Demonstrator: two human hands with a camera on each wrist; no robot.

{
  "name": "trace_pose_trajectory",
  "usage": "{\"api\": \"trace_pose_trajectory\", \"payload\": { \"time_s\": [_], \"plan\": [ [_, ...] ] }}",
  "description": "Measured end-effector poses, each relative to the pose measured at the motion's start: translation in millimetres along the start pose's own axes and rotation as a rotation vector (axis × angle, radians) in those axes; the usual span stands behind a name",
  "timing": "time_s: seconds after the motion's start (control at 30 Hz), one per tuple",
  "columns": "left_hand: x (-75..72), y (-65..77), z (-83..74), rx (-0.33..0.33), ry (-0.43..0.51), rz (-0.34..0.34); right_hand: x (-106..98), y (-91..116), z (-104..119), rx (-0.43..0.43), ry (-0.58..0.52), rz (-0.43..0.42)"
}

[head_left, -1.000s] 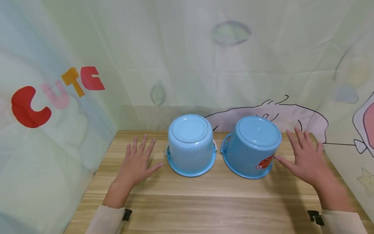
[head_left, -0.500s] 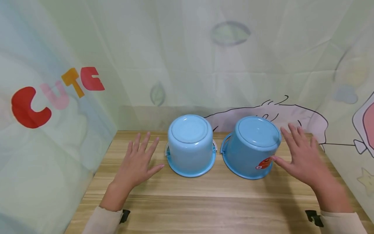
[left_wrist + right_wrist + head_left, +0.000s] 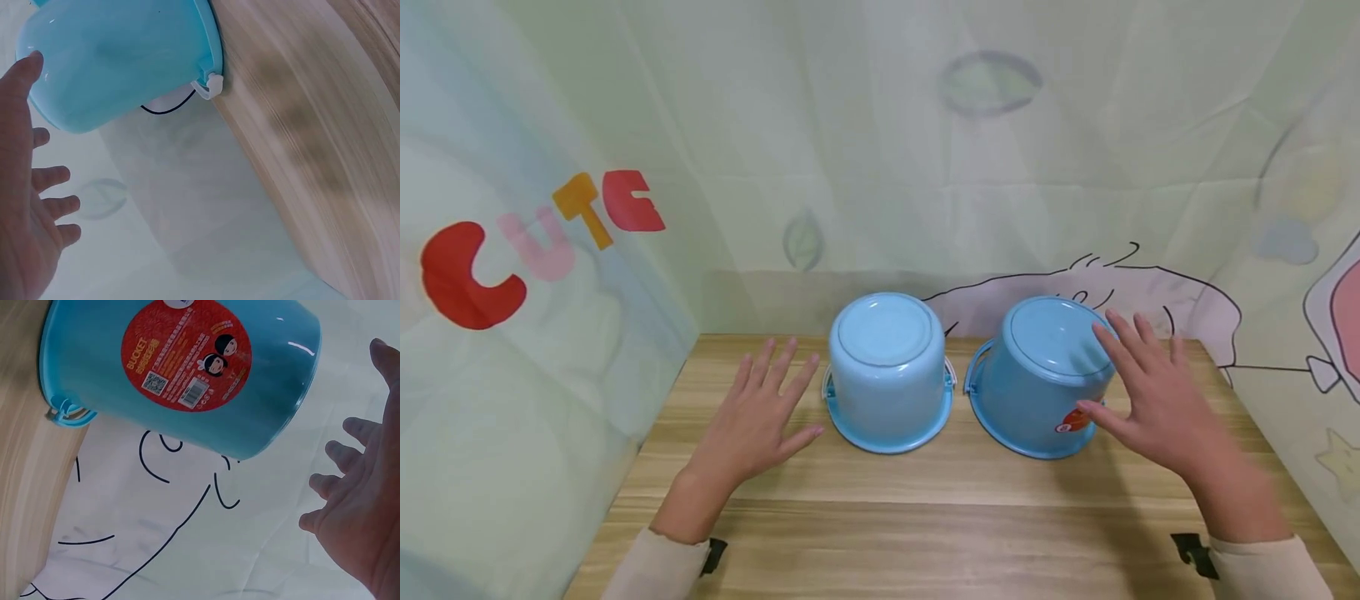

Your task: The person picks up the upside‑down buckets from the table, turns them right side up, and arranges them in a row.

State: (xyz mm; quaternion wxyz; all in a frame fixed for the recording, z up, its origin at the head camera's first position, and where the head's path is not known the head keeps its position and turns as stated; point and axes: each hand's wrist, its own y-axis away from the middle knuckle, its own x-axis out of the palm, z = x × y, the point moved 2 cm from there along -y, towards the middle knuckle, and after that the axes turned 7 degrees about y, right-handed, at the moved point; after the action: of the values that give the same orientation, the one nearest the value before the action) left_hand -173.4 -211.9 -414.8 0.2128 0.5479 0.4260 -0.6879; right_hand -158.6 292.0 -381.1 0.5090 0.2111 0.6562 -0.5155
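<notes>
Two light blue buckets stand upside down on the wooden table. The left bucket [image 3: 887, 375] has a white handle hanging at its rim; the right bucket [image 3: 1037, 392] has a blue handle and a red round label [image 3: 187, 356]. My left hand [image 3: 748, 425] hovers left of the left bucket, fingers straight and spread, holding nothing. My right hand [image 3: 1157, 400] is spread at the right side of the right bucket, its fingertips and thumb overlapping the bucket's edge in the head view. In the right wrist view a gap shows between those fingers and the bucket.
The wooden table [image 3: 880, 533] ends at the back against a pale printed curtain [image 3: 865, 167]. More curtain with coloured letters [image 3: 475, 275] hangs at the left, and a printed curtain also closes the right side.
My right hand has moved left, from beside the right bucket to overlapping its edge. My left hand has shifted slightly right toward the left bucket. Both buckets stay in place.
</notes>
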Motion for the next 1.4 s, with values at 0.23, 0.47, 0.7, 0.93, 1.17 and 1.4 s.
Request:
{"api": "trace_pose_trajectory", "payload": {
  "time_s": [0.23,0.47,0.7,0.93,1.17,1.4],
  "plan": [
    [3.1,-2.1,-0.3,0.112,0.014,-0.089,2,-10,13,-0.098,-0.017,-0.046],
    [7.6,-3.9,-2.4,0.196,0.024,-0.118,6,-18,28,-0.150,-0.015,-0.031],
    [15.3,-3.4,-4.7,0.263,0.071,-0.137,16,-25,47,-0.212,-0.042,-0.027],
    [21.3,-5.4,-8.0,0.333,0.100,-0.140,30,-29,66,-0.301,-0.074,-0.027],
    [29.5,-6.1,-9.2,0.388,0.115,-0.141,49,-30,80,-0.339,-0.121,0.011],
    [40.2,-4.9,-10.4,0.452,0.127,-0.154,76,-28,91,-0.365,-0.113,0.062]
  ]
}}
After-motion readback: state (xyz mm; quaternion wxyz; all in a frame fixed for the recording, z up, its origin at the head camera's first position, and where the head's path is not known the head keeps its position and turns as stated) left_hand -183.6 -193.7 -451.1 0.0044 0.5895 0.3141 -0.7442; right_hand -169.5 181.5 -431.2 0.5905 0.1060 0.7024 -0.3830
